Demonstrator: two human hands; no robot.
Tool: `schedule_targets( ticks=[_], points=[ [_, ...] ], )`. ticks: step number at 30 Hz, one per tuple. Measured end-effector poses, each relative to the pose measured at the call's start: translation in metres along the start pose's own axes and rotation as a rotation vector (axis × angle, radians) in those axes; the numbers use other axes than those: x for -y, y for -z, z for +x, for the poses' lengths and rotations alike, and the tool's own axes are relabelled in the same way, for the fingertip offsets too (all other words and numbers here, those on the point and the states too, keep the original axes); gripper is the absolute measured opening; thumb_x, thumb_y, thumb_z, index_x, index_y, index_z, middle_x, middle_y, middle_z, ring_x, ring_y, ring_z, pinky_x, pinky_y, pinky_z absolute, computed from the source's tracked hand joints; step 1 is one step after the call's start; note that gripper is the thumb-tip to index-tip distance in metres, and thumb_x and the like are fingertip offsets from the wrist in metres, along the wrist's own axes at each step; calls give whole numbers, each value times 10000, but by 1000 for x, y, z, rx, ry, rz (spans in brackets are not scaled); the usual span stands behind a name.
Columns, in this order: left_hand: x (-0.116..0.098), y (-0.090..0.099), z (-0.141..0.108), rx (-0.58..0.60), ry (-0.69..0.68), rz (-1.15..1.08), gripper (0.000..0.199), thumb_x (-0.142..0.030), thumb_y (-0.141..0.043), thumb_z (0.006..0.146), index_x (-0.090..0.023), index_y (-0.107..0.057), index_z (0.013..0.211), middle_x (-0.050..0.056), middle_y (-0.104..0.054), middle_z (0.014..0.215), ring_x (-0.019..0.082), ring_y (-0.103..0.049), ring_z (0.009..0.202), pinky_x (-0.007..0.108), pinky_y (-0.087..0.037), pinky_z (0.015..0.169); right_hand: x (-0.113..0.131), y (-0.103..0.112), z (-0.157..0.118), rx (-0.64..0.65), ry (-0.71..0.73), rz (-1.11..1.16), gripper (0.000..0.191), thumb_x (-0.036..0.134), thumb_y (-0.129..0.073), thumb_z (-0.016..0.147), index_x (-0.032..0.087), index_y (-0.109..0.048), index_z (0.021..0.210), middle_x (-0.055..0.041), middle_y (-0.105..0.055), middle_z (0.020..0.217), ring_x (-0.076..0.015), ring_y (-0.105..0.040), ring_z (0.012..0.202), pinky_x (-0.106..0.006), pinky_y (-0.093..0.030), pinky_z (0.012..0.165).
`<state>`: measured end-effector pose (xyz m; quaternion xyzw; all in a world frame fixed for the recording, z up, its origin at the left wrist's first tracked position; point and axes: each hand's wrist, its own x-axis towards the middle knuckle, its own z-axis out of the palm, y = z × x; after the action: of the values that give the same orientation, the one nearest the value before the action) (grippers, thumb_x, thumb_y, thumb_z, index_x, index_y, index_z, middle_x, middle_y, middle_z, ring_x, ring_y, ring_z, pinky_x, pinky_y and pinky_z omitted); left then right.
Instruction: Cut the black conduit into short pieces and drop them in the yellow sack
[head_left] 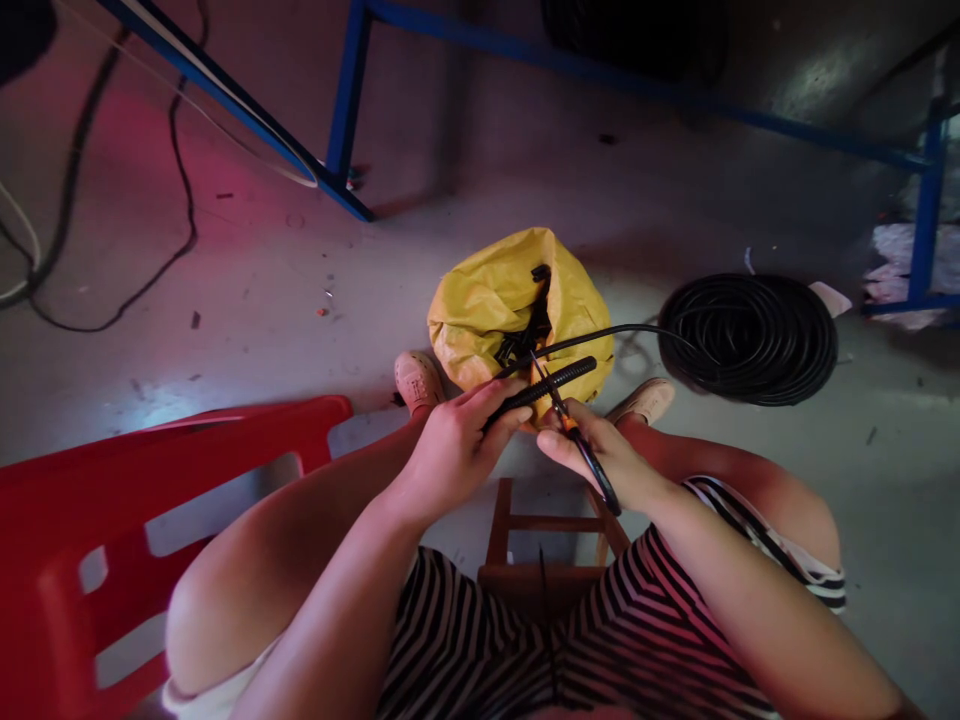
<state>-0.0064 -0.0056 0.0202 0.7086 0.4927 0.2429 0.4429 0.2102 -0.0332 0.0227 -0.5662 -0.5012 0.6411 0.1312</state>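
Note:
My left hand (450, 445) is closed around a short ribbed black tube (562, 380), which points to the upper right. A thin black tube (615, 331) runs from the coil on the right towards the same hand; whether the fingers grip it too, I cannot tell. My right hand (622, 455) holds scissors (589, 462) with dark handles and orange near the pivot. Their blades reach up by the two tubes; whether they touch either is unclear. Below both hands stands an open yellow bag (476, 310) with short black pieces (529, 335) inside.
A large coil of black tubing (750, 340) lies on the floor at right. A red plastic stool (247, 440) stands at left, a wooden stool (499, 530) beneath me. Blue metal frames (349, 110) cross the far side. Cables (176, 130) trail on the left floor.

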Motion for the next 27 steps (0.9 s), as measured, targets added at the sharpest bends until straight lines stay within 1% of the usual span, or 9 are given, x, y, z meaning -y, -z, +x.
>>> schedule_targets(
  ticks=[3, 5, 8, 10, 14, 18, 21, 24, 27],
  points=[
    [3, 4, 1, 85, 0, -4, 329, -283, -568, 1044, -157, -662, 1332, 104, -773, 1212, 229, -747, 1090, 303, -587, 932, 2, -1, 0, -29, -39, -97, 535, 742, -577, 921, 209, -555, 957, -38, -627, 857, -197, -572, 778, -308, -435, 698],
    [4, 7, 2, 152, 1, -22, 346, -284, -546, 1053, -164, -647, 1362, 107, -761, 1246, 232, -731, 1131, 321, -572, 976, 5, 0, 0, -20, -42, -132, 547, 750, -575, 916, 205, -560, 969, -45, -635, 866, -202, -580, 779, -310, -432, 697],
    [4, 10, 3, 214, 1, -47, 345, -302, -525, 1066, -170, -647, 1361, 107, -748, 1276, 236, -709, 1181, 349, -543, 1042, 10, 4, 0, 34, -13, -129, 539, 718, -608, 916, 198, -586, 1057, -73, -675, 980, -227, -627, 876, -327, -452, 763],
    [3, 10, 3, 234, 2, -44, 329, -317, -519, 1070, -173, -661, 1329, 105, -751, 1264, 237, -708, 1177, 350, -542, 1040, 12, 7, 0, 61, -10, -145, 560, 697, -655, 898, 195, -592, 1137, -93, -693, 1067, -249, -647, 949, -340, -457, 801],
    [6, 8, 1, 243, 9, 30, 302, -321, -505, 1067, -183, -678, 1272, 103, -762, 1218, 241, -724, 1121, 355, -554, 1009, 15, 10, 2, 39, -31, -214, 596, 656, -705, 879, 200, -595, 1247, -111, -719, 1171, -278, -668, 1028, -343, -456, 815],
    [9, 9, 0, 228, 11, 85, 317, -333, -498, 1062, -176, -670, 1276, 117, -761, 1217, 255, -733, 1100, 365, -572, 972, 12, 10, 4, -18, -63, -341, 525, 657, -707, 870, 196, -649, 1117, -87, -742, 973, -249, -670, 880, -305, -421, 720],
    [9, 10, 1, 225, 20, 73, 323, -335, -498, 1063, -181, -666, 1293, 113, -763, 1221, 246, -734, 1095, 356, -575, 965, 7, 10, 5, -14, -61, -341, 497, 683, -680, 877, 201, -652, 994, -44, -704, 815, -204, -628, 748, -274, -380, 645],
    [9, 11, 1, 215, 27, 57, 367, -352, -505, 1062, -169, -650, 1346, 126, -752, 1264, 254, -724, 1145, 373, -560, 1018, 3, 9, 5, -10, -49, -319, 516, 707, -647, 889, 199, -671, 980, -38, -700, 797, -197, -623, 736, -265, -378, 636],
    [10, 12, 1, 205, 28, 48, 393, -368, -513, 1058, -161, -647, 1365, 137, -744, 1291, 266, -714, 1181, 389, -552, 1048, 1, 9, 5, -10, -34, -295, 545, 715, -649, 887, 202, -715, 1058, -55, -744, 885, -217, -661, 819, -269, -412, 683]
  ],
)
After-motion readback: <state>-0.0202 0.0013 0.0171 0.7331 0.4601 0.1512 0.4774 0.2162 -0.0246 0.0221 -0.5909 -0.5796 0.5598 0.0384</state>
